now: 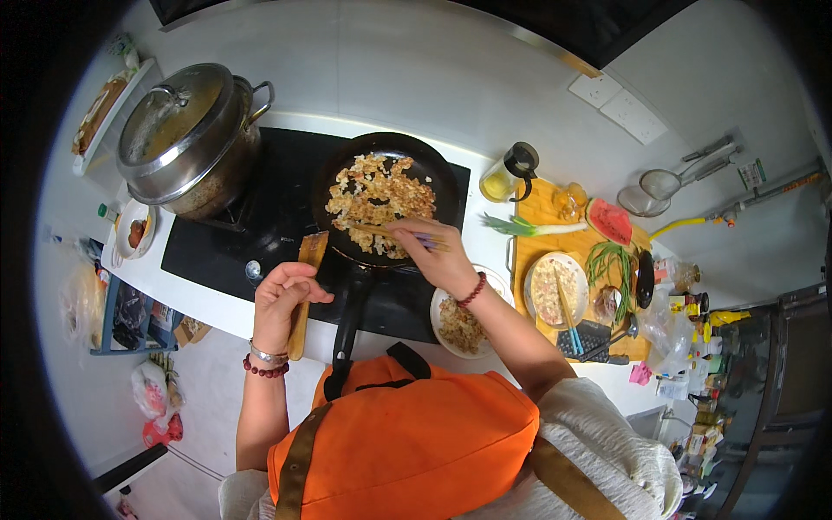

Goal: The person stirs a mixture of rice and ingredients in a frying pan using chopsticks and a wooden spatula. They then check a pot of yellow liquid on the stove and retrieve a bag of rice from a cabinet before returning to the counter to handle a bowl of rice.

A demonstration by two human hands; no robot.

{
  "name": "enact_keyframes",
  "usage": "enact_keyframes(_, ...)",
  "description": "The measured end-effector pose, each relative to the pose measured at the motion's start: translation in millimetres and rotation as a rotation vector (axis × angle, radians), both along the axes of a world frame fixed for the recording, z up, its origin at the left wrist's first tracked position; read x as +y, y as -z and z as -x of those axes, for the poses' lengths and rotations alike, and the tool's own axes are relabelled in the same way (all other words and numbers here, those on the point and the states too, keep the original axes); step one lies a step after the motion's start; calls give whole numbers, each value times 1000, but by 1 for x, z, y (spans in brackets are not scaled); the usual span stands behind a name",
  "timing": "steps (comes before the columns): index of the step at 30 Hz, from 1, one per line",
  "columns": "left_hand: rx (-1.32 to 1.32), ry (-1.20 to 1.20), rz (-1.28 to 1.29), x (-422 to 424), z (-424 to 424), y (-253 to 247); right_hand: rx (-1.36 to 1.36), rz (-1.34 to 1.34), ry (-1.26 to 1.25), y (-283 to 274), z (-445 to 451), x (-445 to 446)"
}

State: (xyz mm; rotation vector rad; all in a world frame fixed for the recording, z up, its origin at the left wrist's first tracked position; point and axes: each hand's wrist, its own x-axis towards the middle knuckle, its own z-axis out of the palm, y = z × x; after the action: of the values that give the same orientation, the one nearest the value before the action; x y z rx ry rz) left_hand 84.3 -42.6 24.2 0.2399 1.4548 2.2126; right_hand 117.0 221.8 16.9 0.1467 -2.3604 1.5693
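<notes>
My left hand (286,299) is closed around a flat wooden spatula (312,250), its blade upright beside the pan's near left edge. In my right hand (442,250) is a pair of chopsticks (372,229), tips down in the browned, crumbly food (383,195), which looks like fried rice or chopped dough. The food lies spread inside a black frying pan (445,188) on the black cooktop (195,253). The pan's handle (350,312) points towards my orange apron (409,435). Partly hidden under my right forearm, a white plate (499,286) holds similar food.
A large lidded steel pot (221,162) stands at the left of the cooktop. To the right are a glass pitcher (500,185) and a wooden cutting board (552,242) bearing a leek (552,229), watermelon (609,221) and a bowl (584,286) with chopsticks in it.
</notes>
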Motion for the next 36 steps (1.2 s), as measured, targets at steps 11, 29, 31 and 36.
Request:
enact_keyframes(11, -31, -32, 12, -10, -3, 7, 93, -92, 101, -4, 11, -15)
enact_keyframes(29, -37, -20, -28, -8, -2, 1, 105, -32, 102, 4, 23, -20)
enact_keyframes(31, -42, -23, -24, -8, -2, 3, 117, -122, 105, 4, 24, -13)
enact_keyframes(36, -42, -17, -29, -8, -2, 7, 46, -147, 136, -5, 29, -11)
